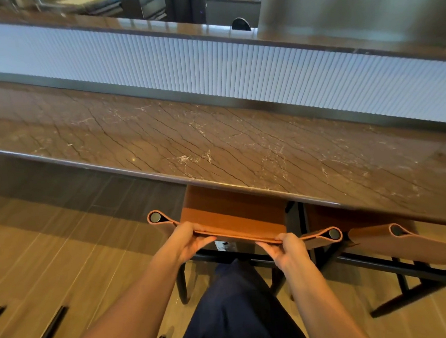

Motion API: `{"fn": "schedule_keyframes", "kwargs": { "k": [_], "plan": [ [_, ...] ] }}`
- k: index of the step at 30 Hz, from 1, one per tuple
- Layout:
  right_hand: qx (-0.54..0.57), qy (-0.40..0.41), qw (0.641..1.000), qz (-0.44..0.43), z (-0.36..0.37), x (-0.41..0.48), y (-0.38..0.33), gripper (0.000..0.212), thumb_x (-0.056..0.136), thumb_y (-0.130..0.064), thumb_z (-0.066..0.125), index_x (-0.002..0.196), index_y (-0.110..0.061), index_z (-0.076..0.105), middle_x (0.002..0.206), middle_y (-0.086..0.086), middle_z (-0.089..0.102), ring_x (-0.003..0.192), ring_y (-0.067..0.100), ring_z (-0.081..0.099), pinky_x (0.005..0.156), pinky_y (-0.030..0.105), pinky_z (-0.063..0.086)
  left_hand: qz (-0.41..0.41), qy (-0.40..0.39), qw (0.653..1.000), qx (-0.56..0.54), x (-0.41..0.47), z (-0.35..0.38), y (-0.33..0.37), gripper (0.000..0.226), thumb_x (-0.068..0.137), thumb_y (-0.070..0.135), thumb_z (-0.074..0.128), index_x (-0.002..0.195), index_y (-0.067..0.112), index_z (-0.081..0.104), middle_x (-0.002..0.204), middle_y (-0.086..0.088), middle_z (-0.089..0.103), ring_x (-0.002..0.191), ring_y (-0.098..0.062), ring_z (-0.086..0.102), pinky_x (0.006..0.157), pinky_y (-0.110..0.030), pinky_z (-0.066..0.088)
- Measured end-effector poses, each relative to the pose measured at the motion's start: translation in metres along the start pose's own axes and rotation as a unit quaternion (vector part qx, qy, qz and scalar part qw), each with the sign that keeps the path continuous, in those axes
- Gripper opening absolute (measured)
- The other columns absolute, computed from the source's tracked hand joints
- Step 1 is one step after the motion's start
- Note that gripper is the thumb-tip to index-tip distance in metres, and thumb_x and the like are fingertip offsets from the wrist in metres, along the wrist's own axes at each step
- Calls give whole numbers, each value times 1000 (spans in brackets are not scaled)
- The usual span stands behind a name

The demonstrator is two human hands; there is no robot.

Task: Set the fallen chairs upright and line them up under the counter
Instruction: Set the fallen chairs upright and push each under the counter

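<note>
Leg (234,313): dark trousers, bottom centre, between the forearms.
Left hand (188,241): fingers curled over the backrest's top edge, gripping it.
Right hand (288,248): same grip, further right.
Chair (233,215): upright, centre, seat partly under the table (214,137) edge.
Second chair (406,243): upright, just beside it, right.

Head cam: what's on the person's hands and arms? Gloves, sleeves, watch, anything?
Nothing worn. Left hand and right hand are bare, no gloves, watch or wristband. Both forearms are uncovered to the frame edge; no sleeve shows. Only clothing in view: a dark navy trouser leg.
</note>
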State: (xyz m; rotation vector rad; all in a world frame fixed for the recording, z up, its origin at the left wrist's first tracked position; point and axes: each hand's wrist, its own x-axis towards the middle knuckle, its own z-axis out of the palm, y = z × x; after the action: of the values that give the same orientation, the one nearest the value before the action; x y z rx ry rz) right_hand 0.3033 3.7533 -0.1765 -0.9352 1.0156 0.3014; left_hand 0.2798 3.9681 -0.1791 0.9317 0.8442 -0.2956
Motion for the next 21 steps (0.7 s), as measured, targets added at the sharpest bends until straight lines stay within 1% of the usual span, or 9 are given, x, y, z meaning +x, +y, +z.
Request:
{"fn": "schedule_keyframes", "kwargs": {
  "k": [3, 6, 8, 10, 11, 14, 16, 18, 21],
  "plan": [
    [-5, -5, 1000, -11, 6, 12, -8, 48, 95, 12, 36, 141, -2, 36, 136, 25, 49, 123, 47, 49, 93, 64, 44, 2, -8, 1000, -1, 15, 6, 4, 45, 91, -15, 39, 134, -6, 42, 127, -29, 56, 116, -42, 56, 88, -50, 49],
    [6, -5, 1000, -12, 12, 23, -10, 45, 94, 13, 36, 137, 1, 38, 136, 27, 48, 122, 49, 48, 94, 65, 44, 0, -2, 1000, 3, 32, 11, 8, 45, 91, -15, 38, 135, -6, 41, 127, -29, 55, 118, -43, 54, 91, -52, 47],
    [13, 2, 1000, -11, 13, 33, -10, 46, 93, 15, 37, 136, 0, 39, 137, 28, 47, 122, 50, 48, 92, 65, 44, -9, -4, 1000, 11, 43, 14, 9, 44, 90, -15, 37, 133, -7, 40, 118, -30, 58, 112, -44, 57, 89, -51, 49],
    [15, 4, 1000, -7, 13, 44, -13, 47, 92, 15, 37, 137, -1, 39, 137, 28, 47, 122, 50, 48, 92, 64, 44, -19, -7, 1000, 10, 54, 18, 14, 40, 89, -16, 38, 128, -9, 43, 107, -29, 62, 98, -43, 61, 78, -47, 54],
    [14, 0, 1000, -2, 15, 49, -17, 47, 93, 15, 37, 137, -1, 40, 137, 28, 46, 122, 50, 48, 93, 63, 44, -22, -11, 1000, 8, 60, 20, 18, 38, 89, -16, 38, 126, -10, 44, 110, -30, 62, 96, -43, 62, 74, -46, 55],
    [15, 0, 1000, 15, 31, 64, -33, 40, 95, 13, 37, 134, 2, 42, 135, 28, 46, 124, 49, 47, 96, 63, 42, -26, -12, 1000, -1, 83, 29, 36, 41, 90, -18, 36, 130, -13, 41, 127, -32, 53, 114, -45, 55, 88, -53, 47],
    [15, 3, 1000, 25, 41, 73, -42, 34, 96, 13, 38, 128, 5, 45, 132, 28, 46, 124, 47, 47, 98, 63, 41, -27, -8, 1000, -11, 96, 33, 43, 43, 89, -18, 35, 131, -13, 40, 129, -32, 51, 118, -45, 53, 92, -54, 45],
    [12, 16, 999, 36, 48, 84, -48, 32, 95, 13, 38, 125, 3, 46, 129, 27, 48, 120, 47, 49, 93, 62, 43, -31, 2, 999, -18, 105, 35, 47, 39, 88, -18, 36, 126, -12, 44, 126, -32, 53, 113, -45, 56, 88, -54, 47],
    [-12, 24, 998, 57, 54, 94, -56, 38, 94, 12, 40, 129, 1, 46, 123, 25, 51, 116, 45, 53, 85, 61, 48, -30, 9, 999, -43, 118, 35, 44, 25, 86, -20, 36, 101, -6, 51, 114, -31, 56, 100, -45, 61, 75, -55, 50]
  ]
}}
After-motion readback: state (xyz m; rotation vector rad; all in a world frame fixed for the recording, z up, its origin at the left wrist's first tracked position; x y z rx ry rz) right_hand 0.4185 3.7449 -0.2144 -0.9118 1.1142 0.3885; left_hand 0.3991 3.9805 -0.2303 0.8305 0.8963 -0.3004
